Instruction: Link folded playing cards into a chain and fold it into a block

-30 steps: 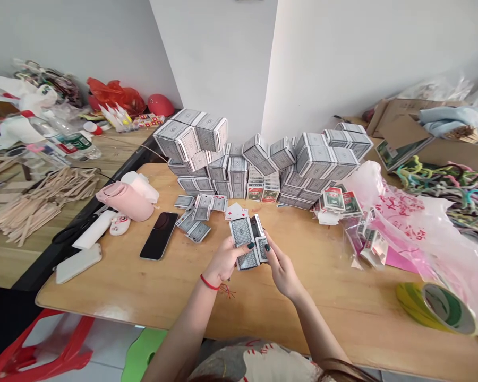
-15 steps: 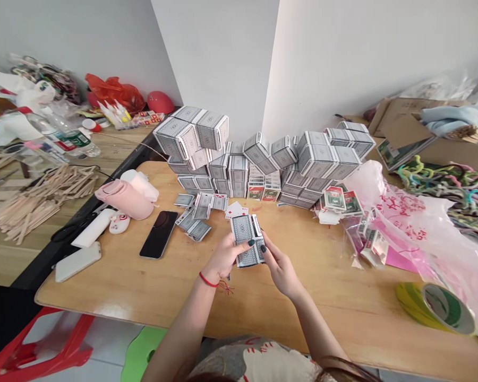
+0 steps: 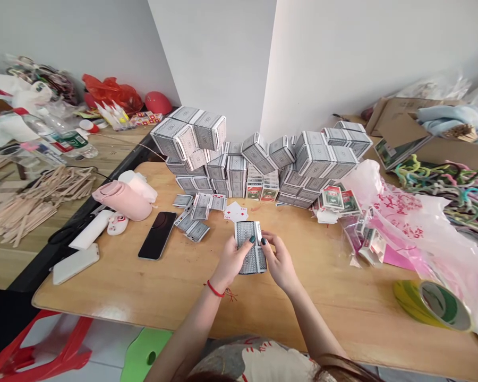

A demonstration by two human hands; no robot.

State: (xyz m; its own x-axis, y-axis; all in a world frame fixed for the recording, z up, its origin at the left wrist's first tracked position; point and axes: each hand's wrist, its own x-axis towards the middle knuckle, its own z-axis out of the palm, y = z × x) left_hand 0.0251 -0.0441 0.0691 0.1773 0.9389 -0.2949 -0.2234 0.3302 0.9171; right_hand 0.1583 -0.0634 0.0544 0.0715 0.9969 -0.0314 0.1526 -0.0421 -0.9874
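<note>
Between my two hands is a bundle of grey patterned playing cards [image 3: 246, 233], held above the table with a pale strip along its right side. My left hand [image 3: 236, 259] grips its left side, thumb across the face. The fingers of my right hand [image 3: 278, 259] close on its right edge. Behind the bundle, loose playing cards with red diamonds [image 3: 236, 211] lie face up. To the left, several folded cards [image 3: 195, 220] form a small heap. At the back, boxy blocks made of the same cards [image 3: 237, 167] are stacked against the wall.
A black phone [image 3: 157, 235] and a pink roll [image 3: 124, 199] lie left on the table [image 3: 175, 294]. Card boxes [image 3: 333, 198] and pink plastic bags [image 3: 406, 207] are on the right, near a roll of yellow tape [image 3: 432, 304]. Wooden sticks [image 3: 35, 204] cover the left-hand surface.
The card bundle has come slightly nearer to me and stands straighter. My left hand has shifted a little right with it, and more of the face-up diamond cards shows.
</note>
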